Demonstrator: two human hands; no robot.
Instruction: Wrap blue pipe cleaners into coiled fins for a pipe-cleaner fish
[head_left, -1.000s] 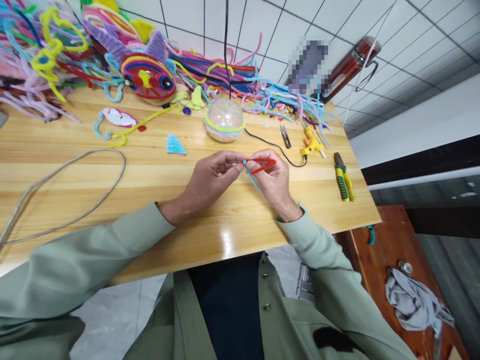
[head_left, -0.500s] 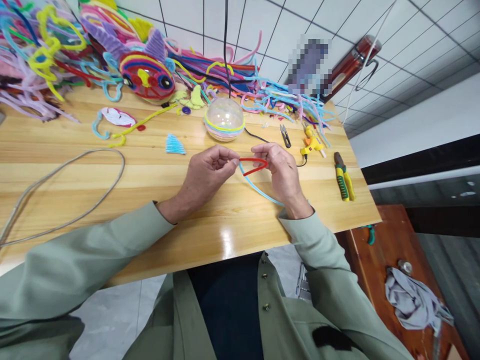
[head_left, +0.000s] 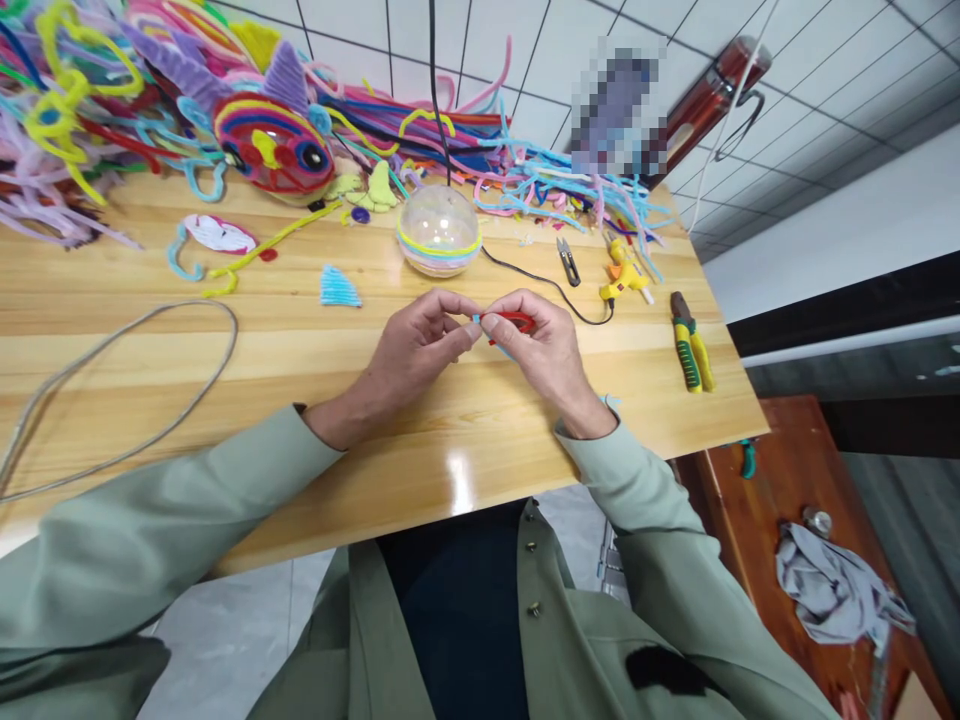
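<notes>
Over the front middle of the table, my two hands meet almost fingertip to fingertip. My left hand is closed in a pinch at the short end of a light blue pipe cleaner. Between thumb and fingers, my right hand grips a bent red pipe cleaner. More of the blue strand shows below the red one, then passes behind the right hand. Beyond the hands stands a clear plastic ball with yellow and blue bands round it. A small ribbed light blue piece lies to the left.
A colourful fish-like figure sits at the back among heaped pipe cleaners. To the right lie small snips, a yellow glue gun with a black cord, and pliers. A grey cable loop is at left.
My right hand has moved left to my left fingers. Its fingers now cover much of the red pipe cleaner, and a blue end shows at my left fingertips. The view has shifted slightly.
</notes>
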